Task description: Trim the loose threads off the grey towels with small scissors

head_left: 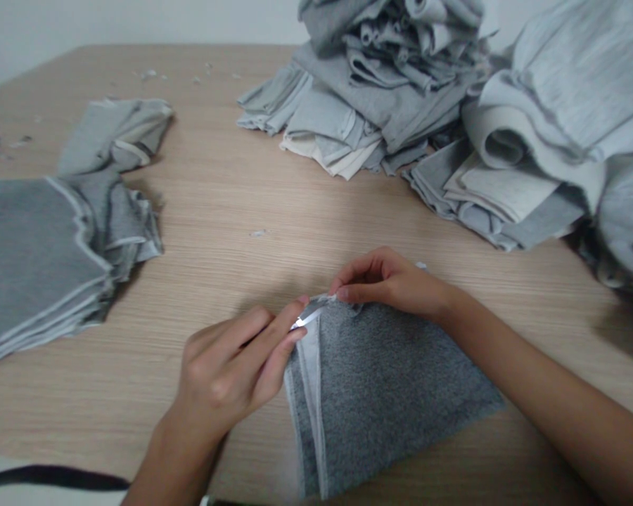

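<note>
A dark grey fabric piece with a pale edge strip lies on the table in front of me. My left hand is closed around a small shiny metal blade, its tip pointing at the fabric's top edge. Most of this tool is hidden in the fingers, so its exact kind does not show. My right hand pinches the top edge of the grey fabric between thumb and fingers, just beyond the blade's tip. Along that edge the cloth looks slightly bunched.
On the left of the wooden table lies a stack of grey pieces with white edging, a crumpled pale grey piece behind it. Big heaps of folded grey cloth and rolled cloth fill the back right. Lint scraps are scattered about.
</note>
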A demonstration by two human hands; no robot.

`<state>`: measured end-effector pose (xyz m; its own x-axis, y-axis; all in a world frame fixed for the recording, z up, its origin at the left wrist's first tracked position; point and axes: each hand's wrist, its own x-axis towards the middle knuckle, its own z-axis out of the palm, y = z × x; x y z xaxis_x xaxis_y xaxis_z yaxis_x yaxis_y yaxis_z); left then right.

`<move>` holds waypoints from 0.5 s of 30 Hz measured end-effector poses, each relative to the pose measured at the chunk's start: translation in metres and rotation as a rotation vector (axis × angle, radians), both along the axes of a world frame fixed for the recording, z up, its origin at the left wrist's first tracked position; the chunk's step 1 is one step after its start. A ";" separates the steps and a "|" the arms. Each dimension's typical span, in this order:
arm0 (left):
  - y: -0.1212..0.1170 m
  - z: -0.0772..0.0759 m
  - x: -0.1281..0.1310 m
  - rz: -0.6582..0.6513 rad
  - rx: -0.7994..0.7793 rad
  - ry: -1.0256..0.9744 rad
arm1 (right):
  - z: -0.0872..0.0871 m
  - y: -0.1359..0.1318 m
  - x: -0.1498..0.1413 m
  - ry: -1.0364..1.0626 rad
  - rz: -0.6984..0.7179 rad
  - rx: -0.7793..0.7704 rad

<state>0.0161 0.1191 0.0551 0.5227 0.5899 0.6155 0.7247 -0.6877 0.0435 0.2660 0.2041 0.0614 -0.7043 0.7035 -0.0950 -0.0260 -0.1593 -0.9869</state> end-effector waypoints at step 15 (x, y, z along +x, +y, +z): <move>0.000 0.001 0.004 -0.002 -0.025 -0.001 | 0.004 -0.001 -0.001 -0.014 -0.033 -0.065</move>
<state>0.0198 0.1192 0.0564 0.5236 0.6039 0.6010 0.7230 -0.6881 0.0616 0.2650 0.2033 0.0657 -0.6791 0.7183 -0.1513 -0.0182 -0.2225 -0.9748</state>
